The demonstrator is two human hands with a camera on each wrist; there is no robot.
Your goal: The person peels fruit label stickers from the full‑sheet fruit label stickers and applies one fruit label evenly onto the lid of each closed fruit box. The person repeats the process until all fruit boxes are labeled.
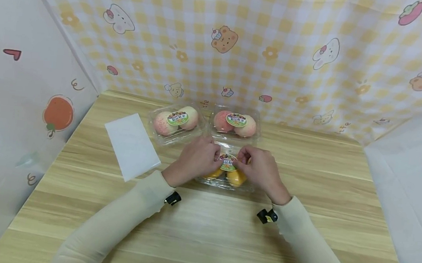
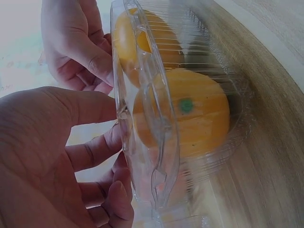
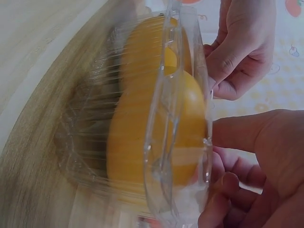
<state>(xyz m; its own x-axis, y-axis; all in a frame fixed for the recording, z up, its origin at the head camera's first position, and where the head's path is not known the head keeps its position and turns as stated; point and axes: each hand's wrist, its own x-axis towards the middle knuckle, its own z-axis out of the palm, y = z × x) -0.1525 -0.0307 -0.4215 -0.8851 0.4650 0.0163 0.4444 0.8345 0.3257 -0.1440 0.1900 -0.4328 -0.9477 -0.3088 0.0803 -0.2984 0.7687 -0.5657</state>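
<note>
A clear plastic clamshell box [image 1: 205, 183] with two yellow-orange fruits [image 1: 235, 178] inside stands on the table. A round-edged printed label [image 1: 227, 164] lies on its lid. My left hand [image 1: 198, 158] is over the lid's left part, its thumb at the label's left edge. Opposite it, my right hand [image 1: 263, 168] has its thumb at the label's right edge. In the wrist views, the left thumb [image 2: 92, 107] and right thumb [image 3: 237, 130] touch the lid, with the forefingertips apart from them and the other fingers loosely bent. The hands partly hide the lid in the head view.
Behind stand two more clear boxes, one at the left [image 1: 161, 139] and one at the right [image 1: 255, 134], each holding two pink-and-white peaches under a label. A white sheet [image 1: 132, 146] lies at the left. A checked curtain [image 1: 268, 73] hangs behind the table.
</note>
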